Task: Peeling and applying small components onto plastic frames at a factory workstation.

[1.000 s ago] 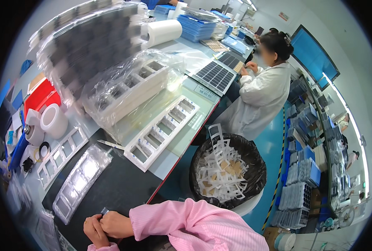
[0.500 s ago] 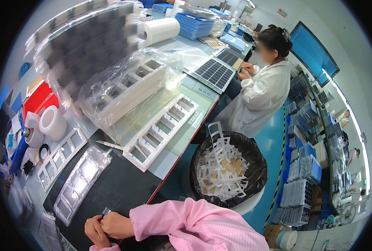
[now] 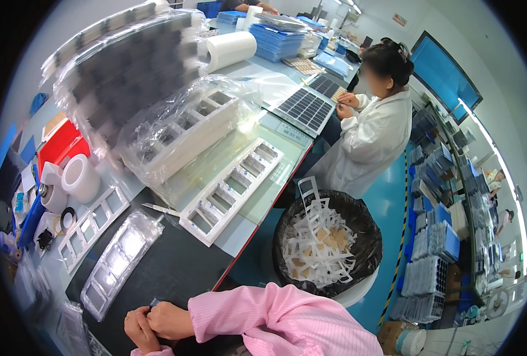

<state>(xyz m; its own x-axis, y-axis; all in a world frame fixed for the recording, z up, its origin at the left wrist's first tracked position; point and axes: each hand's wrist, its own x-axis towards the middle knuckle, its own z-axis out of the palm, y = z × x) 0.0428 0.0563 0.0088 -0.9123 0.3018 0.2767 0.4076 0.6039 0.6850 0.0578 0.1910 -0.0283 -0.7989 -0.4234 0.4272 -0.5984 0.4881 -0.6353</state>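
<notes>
Pink sleeves lead down to our two hands, the left (image 3: 140,330) pressed against the right (image 3: 173,321) over the black mat (image 3: 189,264). We see the fingers curled in close together, with a small clear piece (image 3: 155,302) poking out just beyond them; which fingers, if any, are clamped on it we cannot tell, since knuckles hide the contact. Being so small and nearly see-through, it could slip loose and be hard for us to find against its surroundings. The film-wrapped tray (image 3: 122,261) lies near our hands, and its slick, crinkled wrap might slide or snag if a cuff brushed it. Beyond it, the slim pale tool (image 3: 161,209) lies loose beside the white frame (image 3: 232,191); a careless reach could knock it. Anything swept over the red table edge (image 3: 235,259) might land near the lined bin (image 3: 367,237) and get lost among its scraps.
</notes>
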